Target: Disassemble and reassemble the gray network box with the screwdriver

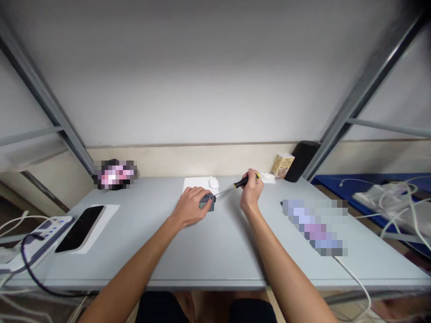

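Observation:
On the grey table [222,251], my left hand [190,208] grips a small dark grey box-shaped device [209,204] with slots along its top; the palm and fingers cover much of it. A screwdriver [240,182] with a black and yellow handle is held in my right hand [252,190], fingers wrapped round the handle. Its thin metal shaft slants down to the left, and the tip meets or nearly meets the device's upper right side. Just behind the device lie a white sheet [193,181] and a small white case [213,182].
At left are a black-screened phone [81,229] on paper and a power strip [43,237] with cables. A yellow box [282,166], crumpled white tissue [267,178] and black cylinder [299,161] stand back right. A blurred-out device [313,229] with a cable lies right.

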`<action>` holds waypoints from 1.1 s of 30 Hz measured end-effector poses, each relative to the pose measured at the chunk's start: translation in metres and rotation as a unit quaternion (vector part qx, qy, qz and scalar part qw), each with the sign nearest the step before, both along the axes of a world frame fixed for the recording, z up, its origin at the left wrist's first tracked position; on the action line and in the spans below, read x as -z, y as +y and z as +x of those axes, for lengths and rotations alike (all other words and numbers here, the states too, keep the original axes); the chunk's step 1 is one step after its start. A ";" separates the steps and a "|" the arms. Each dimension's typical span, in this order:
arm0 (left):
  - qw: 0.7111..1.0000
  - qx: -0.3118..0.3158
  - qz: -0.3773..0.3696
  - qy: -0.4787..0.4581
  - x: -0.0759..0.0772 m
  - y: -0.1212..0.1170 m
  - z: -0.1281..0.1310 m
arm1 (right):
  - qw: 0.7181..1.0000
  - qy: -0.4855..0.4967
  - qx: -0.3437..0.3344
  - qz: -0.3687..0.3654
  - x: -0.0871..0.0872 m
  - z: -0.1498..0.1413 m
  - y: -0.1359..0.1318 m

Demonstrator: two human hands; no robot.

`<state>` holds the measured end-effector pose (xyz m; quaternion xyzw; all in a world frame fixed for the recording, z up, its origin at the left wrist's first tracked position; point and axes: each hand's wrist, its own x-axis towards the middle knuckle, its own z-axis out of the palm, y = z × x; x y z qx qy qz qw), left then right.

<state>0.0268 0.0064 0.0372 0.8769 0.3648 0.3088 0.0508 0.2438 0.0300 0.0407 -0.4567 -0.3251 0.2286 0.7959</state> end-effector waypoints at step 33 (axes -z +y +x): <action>0.997 0.048 0.043 -0.052 0.022 0.005 -0.008 | 0.974 -0.148 -0.165 0.041 -0.030 -0.018 -0.025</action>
